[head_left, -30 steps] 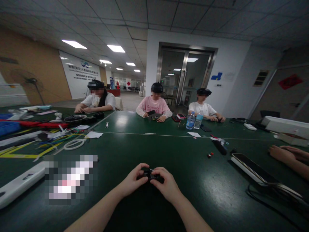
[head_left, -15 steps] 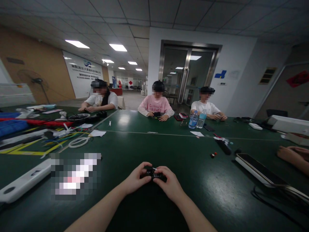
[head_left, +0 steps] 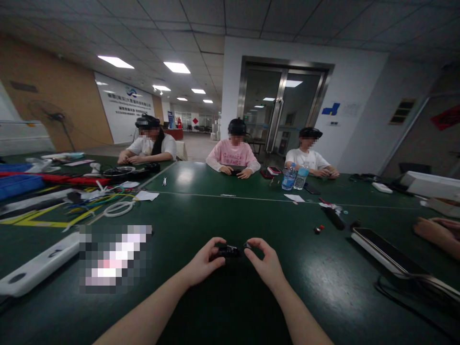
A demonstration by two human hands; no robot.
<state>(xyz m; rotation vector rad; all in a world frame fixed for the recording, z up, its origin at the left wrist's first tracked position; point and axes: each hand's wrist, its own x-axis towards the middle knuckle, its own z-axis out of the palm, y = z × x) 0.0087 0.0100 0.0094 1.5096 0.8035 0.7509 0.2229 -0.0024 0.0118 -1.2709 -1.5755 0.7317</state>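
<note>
A small black part [head_left: 227, 251] is gripped in my left hand [head_left: 204, 261] just above the dark green table [head_left: 223, 215], near its front edge. My right hand [head_left: 265, 262] is right beside it, thumb and forefinger pinched on a tiny dark piece [head_left: 247, 245] at the part's right end. Whether that piece is still joined to the black part is too small to tell. Both forearms reach in from the bottom of the head view.
A white bar [head_left: 38, 265] lies front left, a long flat device [head_left: 386, 251] with a cable front right. Another person's hand [head_left: 436, 232] rests at the right edge. Cables and tubing [head_left: 108, 201] clutter the left. Three people sit across, with water bottles [head_left: 295, 176].
My right hand has opened away from the black part, now pinching only at its right end. The view has shifted slightly, and my hands sit a little higher in it.
</note>
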